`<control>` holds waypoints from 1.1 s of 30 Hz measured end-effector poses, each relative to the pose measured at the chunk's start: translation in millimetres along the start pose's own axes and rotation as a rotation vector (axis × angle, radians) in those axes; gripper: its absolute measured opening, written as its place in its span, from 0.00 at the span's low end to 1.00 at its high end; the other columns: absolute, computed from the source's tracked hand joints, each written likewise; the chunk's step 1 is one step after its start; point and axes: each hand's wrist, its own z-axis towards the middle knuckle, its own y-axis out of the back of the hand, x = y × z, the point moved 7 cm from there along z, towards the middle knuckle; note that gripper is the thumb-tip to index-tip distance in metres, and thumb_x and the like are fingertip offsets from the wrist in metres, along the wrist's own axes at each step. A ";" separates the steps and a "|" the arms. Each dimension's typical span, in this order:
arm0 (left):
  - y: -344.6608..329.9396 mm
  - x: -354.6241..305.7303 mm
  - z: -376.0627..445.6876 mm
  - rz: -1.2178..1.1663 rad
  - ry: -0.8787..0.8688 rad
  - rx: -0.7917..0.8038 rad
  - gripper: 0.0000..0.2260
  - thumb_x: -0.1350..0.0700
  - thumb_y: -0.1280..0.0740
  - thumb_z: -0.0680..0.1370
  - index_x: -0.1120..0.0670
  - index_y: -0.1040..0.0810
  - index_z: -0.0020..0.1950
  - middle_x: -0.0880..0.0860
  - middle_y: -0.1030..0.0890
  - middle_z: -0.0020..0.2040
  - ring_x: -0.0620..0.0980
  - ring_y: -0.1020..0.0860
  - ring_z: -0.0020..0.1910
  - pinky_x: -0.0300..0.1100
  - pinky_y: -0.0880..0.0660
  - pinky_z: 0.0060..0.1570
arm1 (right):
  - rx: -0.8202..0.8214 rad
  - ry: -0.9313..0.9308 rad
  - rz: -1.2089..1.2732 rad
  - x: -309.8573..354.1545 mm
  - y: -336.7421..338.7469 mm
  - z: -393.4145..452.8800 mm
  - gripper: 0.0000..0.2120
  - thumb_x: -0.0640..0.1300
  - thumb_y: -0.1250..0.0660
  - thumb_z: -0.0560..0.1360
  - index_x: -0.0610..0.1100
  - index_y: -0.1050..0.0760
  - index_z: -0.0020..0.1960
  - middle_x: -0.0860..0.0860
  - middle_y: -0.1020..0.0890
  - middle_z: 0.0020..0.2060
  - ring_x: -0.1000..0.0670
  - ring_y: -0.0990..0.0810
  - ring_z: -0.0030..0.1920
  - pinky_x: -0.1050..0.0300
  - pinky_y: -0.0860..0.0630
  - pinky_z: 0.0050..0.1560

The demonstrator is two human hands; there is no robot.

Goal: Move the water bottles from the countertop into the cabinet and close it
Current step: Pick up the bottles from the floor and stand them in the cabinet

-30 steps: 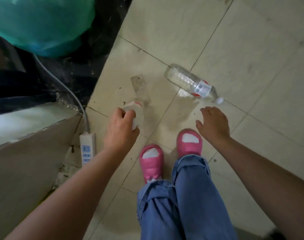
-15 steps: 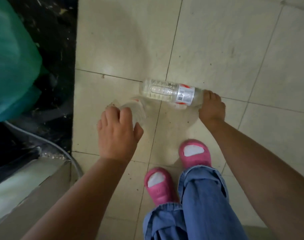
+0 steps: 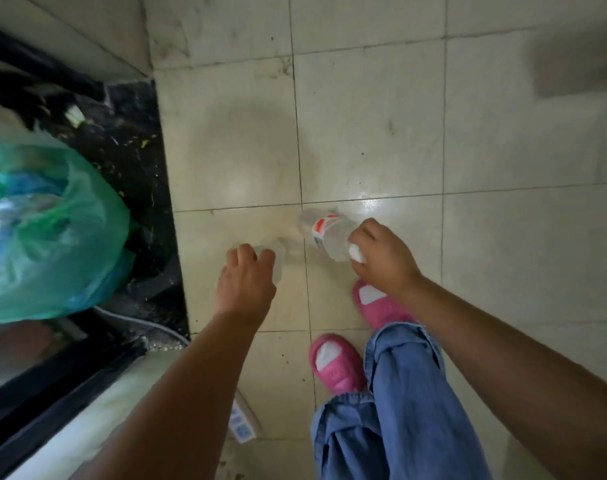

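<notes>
L hand (image 3: 245,284) centre frame: fingers curled over clear bottle (image 3: 272,259), clamped | R hand (image 3: 385,259) right of centre: grips labelled bottle (image 3: 329,233) at its white-capped neck, body pointing up-left | both bottles low over tiled floor (image 3: 502,133) | green bag (image 3: 56,230) left, power strip (image 3: 243,422) bottom centre.
</notes>
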 end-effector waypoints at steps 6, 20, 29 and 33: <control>81.5 -86.5 -53.1 0.342 -0.205 -0.033 0.18 0.57 0.41 0.79 0.53 0.35 0.68 0.56 0.27 0.61 0.55 0.27 0.60 0.46 0.35 0.65 | 0.079 -0.050 -0.200 -32.5 101.5 -86.5 0.26 0.48 0.18 0.33 0.41 0.20 0.28 0.46 0.20 0.24 0.47 0.22 0.21 0.67 0.29 0.20; 263.8 -453.2 -165.4 0.594 -0.747 -0.192 0.21 0.59 0.37 0.77 0.55 0.36 0.69 0.60 0.30 0.64 0.57 0.30 0.61 0.46 0.31 0.61 | -0.567 -0.721 -0.070 -199.4 374.8 -325.2 0.20 0.39 0.17 0.42 0.37 0.19 0.32 0.43 0.20 0.25 0.43 0.21 0.25 0.60 0.24 0.26; 245.1 -646.7 -199.5 0.476 -1.119 -0.096 0.19 0.58 0.36 0.76 0.57 0.33 0.66 0.58 0.32 0.63 0.55 0.33 0.63 0.44 0.28 0.57 | -0.854 -1.308 0.291 -321.7 419.3 -441.4 0.19 0.42 0.24 0.66 0.32 0.21 0.53 0.37 0.19 0.50 0.38 0.19 0.49 0.53 0.24 0.48; 202.8 -709.4 -189.9 0.450 -1.203 -0.022 0.17 0.58 0.35 0.76 0.58 0.31 0.64 0.58 0.32 0.62 0.55 0.32 0.63 0.44 0.27 0.57 | -0.890 -1.492 0.360 -370.4 386.7 -478.4 0.19 0.44 0.29 0.71 0.33 0.24 0.56 0.36 0.21 0.56 0.39 0.22 0.56 0.53 0.26 0.53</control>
